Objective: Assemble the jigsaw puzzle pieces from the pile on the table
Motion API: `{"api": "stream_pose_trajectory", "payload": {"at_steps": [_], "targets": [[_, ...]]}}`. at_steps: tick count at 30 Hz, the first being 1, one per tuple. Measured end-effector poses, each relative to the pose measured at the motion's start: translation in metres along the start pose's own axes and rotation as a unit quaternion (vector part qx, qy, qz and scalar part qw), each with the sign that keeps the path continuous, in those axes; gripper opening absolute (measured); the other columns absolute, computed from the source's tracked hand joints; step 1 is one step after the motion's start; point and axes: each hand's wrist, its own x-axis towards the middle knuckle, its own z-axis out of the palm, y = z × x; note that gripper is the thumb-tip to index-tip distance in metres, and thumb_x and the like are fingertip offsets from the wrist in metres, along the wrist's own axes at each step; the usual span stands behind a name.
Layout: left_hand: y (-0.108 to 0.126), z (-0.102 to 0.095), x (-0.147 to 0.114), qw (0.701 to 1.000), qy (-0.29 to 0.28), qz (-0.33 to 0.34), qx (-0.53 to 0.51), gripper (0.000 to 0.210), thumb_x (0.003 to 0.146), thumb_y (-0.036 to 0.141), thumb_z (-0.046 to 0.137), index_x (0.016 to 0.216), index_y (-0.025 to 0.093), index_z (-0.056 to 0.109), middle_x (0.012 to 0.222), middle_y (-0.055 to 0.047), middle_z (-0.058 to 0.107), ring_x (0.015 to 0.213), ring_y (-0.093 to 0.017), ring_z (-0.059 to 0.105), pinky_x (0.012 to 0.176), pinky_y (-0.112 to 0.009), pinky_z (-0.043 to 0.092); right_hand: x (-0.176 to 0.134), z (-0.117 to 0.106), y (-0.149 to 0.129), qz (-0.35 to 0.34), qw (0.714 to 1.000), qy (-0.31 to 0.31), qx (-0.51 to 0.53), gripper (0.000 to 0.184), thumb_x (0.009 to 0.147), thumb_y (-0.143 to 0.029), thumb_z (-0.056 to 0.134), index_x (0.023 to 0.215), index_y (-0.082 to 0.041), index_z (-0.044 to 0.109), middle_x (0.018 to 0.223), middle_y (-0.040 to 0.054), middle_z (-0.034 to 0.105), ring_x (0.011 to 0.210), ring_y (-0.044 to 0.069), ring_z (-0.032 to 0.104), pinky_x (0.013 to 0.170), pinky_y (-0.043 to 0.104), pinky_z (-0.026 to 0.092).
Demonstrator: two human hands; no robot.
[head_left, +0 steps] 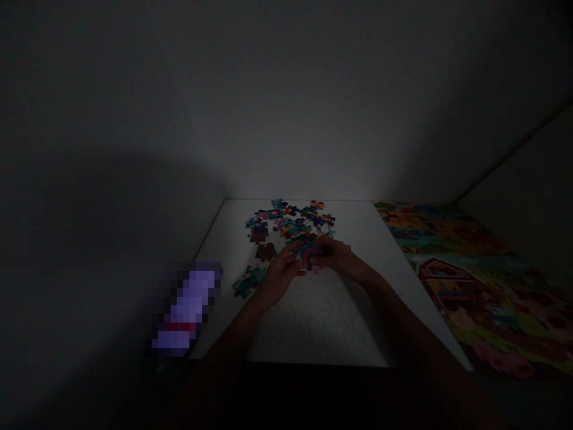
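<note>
Dark purple and blue jigsaw puzzle pieces (308, 253) are held between my two hands over the white tabletop. My left hand (283, 270) grips their left side with fingers closed. From the right, my right hand (338, 255) pinches the other side. Whether it is one piece or some joined ones is hard to make out in the dim light. Just beyond my hands lies a loose heap of colourful puzzle pieces (295, 227). A brown piece (265, 251) rests left of my left hand, and teal pieces (249, 282) lie nearer to me.
A blurred-out, lit purple rectangle (190, 307) stands at the table's left edge. To the right lies a printed farm picture (487, 304) with a red barn. The white tabletop (322, 334) meets a pale wall (295, 119) at the back. The room is dark.
</note>
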Motion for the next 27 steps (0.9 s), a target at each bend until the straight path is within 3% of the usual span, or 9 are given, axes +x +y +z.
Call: {"api": "stream_pose_trajectory", "payload": {"at_steps": [4, 10, 14, 18, 23, 27], "targets": [[0.0004, -0.0006, -0.0002, 0.998, -0.005, -0.039, -0.053, 0.044, 0.073, 0.039, 0.079, 0.113, 0.02, 0.071, 0.116, -0.01, 0.07, 0.1, -0.026, 0.066, 0.08, -0.037, 0.057, 0.0027, 0.0006, 0.006, 0.006, 1.0, -0.007, -0.013, 0.034, 0.069, -0.04, 0.079, 0.09, -0.02, 0.063, 0.092, 0.003, 0.068, 0.087, 0.019, 0.061, 0.085, 0.037, 0.049], [-0.0007, 0.0009, -0.0007, 0.982, 0.008, -0.087, -0.166, 0.048, 0.071, 0.047, 0.081, 0.109, 0.019, 0.074, 0.113, -0.012, 0.072, 0.09, -0.023, 0.069, 0.084, -0.04, 0.055, 0.0009, 0.0011, 0.0066, -0.019, 0.998, -0.013, -0.065, 0.038, 0.08, -0.052, 0.069, 0.101, -0.021, 0.065, 0.093, 0.0037, 0.067, 0.084, 0.018, 0.058, 0.077, 0.033, 0.049], [-0.0005, 0.0025, -0.001, 0.981, 0.026, -0.07, -0.177, 0.046, 0.07, 0.041, 0.083, 0.111, 0.02, 0.074, 0.114, -0.011, 0.071, 0.096, -0.025, 0.068, 0.084, -0.04, 0.054, 0.0014, 0.0033, 0.008, -0.02, 0.997, -0.02, -0.07, 0.038, 0.081, -0.053, 0.069, 0.103, -0.022, 0.066, 0.085, 0.0024, 0.065, 0.075, 0.016, 0.056, 0.066, 0.03, 0.048], [0.0014, 0.0028, -0.0009, 0.984, 0.063, -0.041, -0.163, 0.046, 0.073, 0.036, 0.08, 0.116, 0.022, 0.072, 0.118, -0.011, 0.07, 0.102, -0.026, 0.066, 0.084, -0.039, 0.054, 0.0033, 0.0049, 0.0064, -0.014, 0.999, 0.024, -0.04, 0.04, 0.078, -0.053, 0.071, 0.101, -0.021, 0.066, 0.085, 0.0022, 0.064, 0.072, 0.015, 0.057, 0.058, 0.027, 0.049], [0.0025, 0.003, -0.0001, 0.979, 0.084, -0.028, -0.183, 0.056, 0.071, 0.027, 0.08, 0.125, 0.024, 0.065, 0.116, -0.009, 0.07, 0.106, -0.026, 0.065, 0.091, -0.041, 0.052, 0.004, 0.007, 0.0037, 0.006, 0.997, 0.07, 0.022, 0.041, 0.073, -0.053, 0.075, 0.095, -0.02, 0.064, 0.083, 0.0018, 0.065, 0.067, 0.013, 0.058, 0.058, 0.027, 0.052], [0.0037, 0.0058, -0.0009, 0.98, 0.082, -0.023, -0.177, 0.056, 0.071, 0.028, 0.079, 0.125, 0.023, 0.064, 0.115, -0.008, 0.07, 0.11, -0.026, 0.064, 0.096, -0.044, 0.05, 0.0025, 0.0098, 0.0039, 0.024, 0.997, 0.048, 0.047, 0.041, 0.074, -0.05, 0.075, 0.099, -0.02, 0.063, 0.088, 0.0031, 0.067, 0.072, 0.014, 0.061, 0.061, 0.027, 0.053]]}}
